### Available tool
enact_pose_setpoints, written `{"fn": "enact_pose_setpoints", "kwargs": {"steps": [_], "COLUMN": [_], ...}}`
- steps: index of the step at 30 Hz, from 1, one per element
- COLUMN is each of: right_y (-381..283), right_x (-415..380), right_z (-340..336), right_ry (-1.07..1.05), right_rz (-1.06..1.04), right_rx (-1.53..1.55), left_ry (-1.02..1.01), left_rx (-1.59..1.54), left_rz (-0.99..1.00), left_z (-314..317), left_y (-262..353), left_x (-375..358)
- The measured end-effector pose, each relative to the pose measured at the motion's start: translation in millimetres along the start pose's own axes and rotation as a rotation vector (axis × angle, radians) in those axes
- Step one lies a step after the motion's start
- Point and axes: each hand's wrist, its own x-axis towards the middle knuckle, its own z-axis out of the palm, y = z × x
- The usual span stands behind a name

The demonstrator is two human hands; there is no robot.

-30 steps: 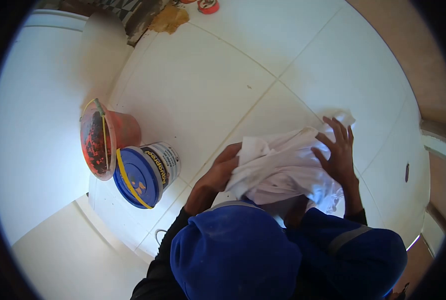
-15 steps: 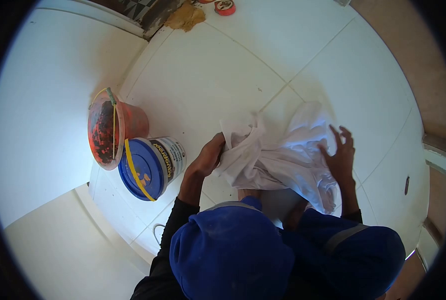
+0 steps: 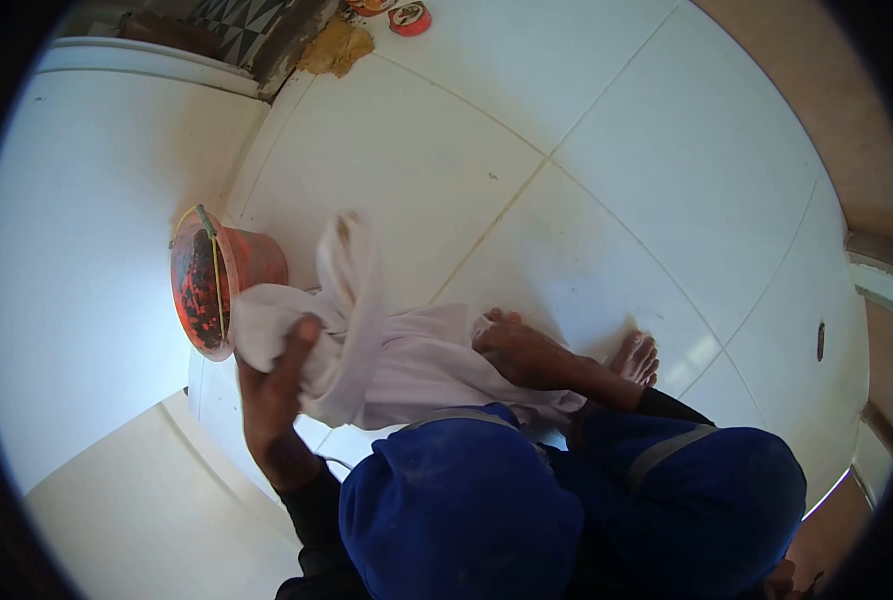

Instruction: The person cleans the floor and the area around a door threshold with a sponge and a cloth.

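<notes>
A large white cloth [image 3: 421, 340] is bunched and twisted in front of my knees, its left part raised in a loop. My left hand [image 3: 276, 395] grips the left bunch of it, thumb over the fabric. At the cloth's right part, my right hand [image 3: 521, 352] has its fingers curled on the fabric. The blue-lidded tub seen before is hidden behind the cloth and my left hand. Just beyond the left bunch stands an orange-red bucket [image 3: 256, 258], dark-stained inside, with a thin yellow handle.
White floor tiles [image 3: 656, 200] spread ahead and to the right. A white wall panel [image 3: 126, 200] rises on the left. Tan debris [image 3: 338, 47] and a red roll-like object [image 3: 409, 18] lie at the top. My bare foot [image 3: 634, 358] rests by my right forearm.
Both hands have moved left with the cloth, which now covers the blue-lidded tub. My right hand, spread beside the cloth before, has closed on it. The view has shifted slightly.
</notes>
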Motion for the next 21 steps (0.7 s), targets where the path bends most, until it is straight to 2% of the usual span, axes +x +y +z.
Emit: {"fn": "enact_pose_setpoints", "kwargs": {"steps": [1, 2, 3, 4, 6, 7, 8, 9, 10, 12, 13, 14, 16, 17, 18, 20, 21], "right_y": [-2.7, -5.9, -10.2, -12.0, -12.3, -12.3, -11.9, -11.6, -9.6, -2.4, -9.3, -7.6, 2.9, 7.1, 3.7, -0.7, -3.4], "right_x": [-0.7, -3.4, -6.0, -9.3, -16.7, -19.3, -22.0, -24.9, -26.5, -23.6, -21.9, -19.6, -14.9, -19.0, -15.5, -8.0, -4.3], "right_z": [-2.6, -5.9, -8.8, -8.6, -7.4, -7.3, -8.5, -9.9, -13.0, -25.8, -42.5, -38.0, -16.4, 18.2, 18.7, 11.1, 7.5], "right_ry": [-0.008, 0.087, 0.183, 0.184, -0.034, -0.036, -0.042, -0.049, -0.056, 0.270, 0.256, 0.245, -0.013, -0.018, -0.030, -0.044, -0.047], "right_rz": [-0.004, 0.020, 0.048, 0.047, 0.068, 0.070, 0.116, 0.163, 0.163, 0.248, 0.215, 0.205, 0.057, 0.003, -0.002, 0.176, 0.271], "right_rx": [0.000, -0.003, -0.001, 0.005, 0.300, 0.309, 0.431, 0.553, 0.558, 0.185, -0.042, -0.036, 0.263, 0.463, 0.463, 0.766, 0.921], "left_ry": [-0.137, -0.277, -0.420, -0.568, -0.403, -0.355, -0.437, -0.256, -0.071, 0.159, 0.212, 0.227, 0.134, 0.119, 0.189, 0.267, 0.269], "left_rx": [0.295, 0.590, 0.768, 0.949, 0.866, 0.883, 0.665, 0.503, 0.338, 0.047, -0.095, -0.093, -0.074, -0.094, -0.122, -0.021, -0.020], "left_rz": [-0.064, -0.129, -0.172, -0.214, -0.219, -0.221, -0.385, -0.433, -0.472, -0.353, -0.322, -0.325, -0.365, -0.291, -0.061, 0.394, 0.392], "left_z": [0.9, 0.5, -8.3, -22.8, -46.8, -59.1, -79.7, -83.9, -88.4, -113.0, -124.7, -143.4, -196.5, -231.0, -245.5, -264.2, -266.8], "left_y": [2.4, 2.4, -15.3, -34.3, -42.5, -39.7, -45.1, -36.2, -27.0, -36.9, -44.2, -49.4, -59.5, -70.7, -78.6, -86.4, -86.1], "left_x": [-6.8, -13.4, -18.3, -25.7, -52.9, -65.4, -65.1, -78.4, -92.8, -108.8, -115.7, -124.6, -145.7, -159.2, -170.0, -170.4, -169.9]}}
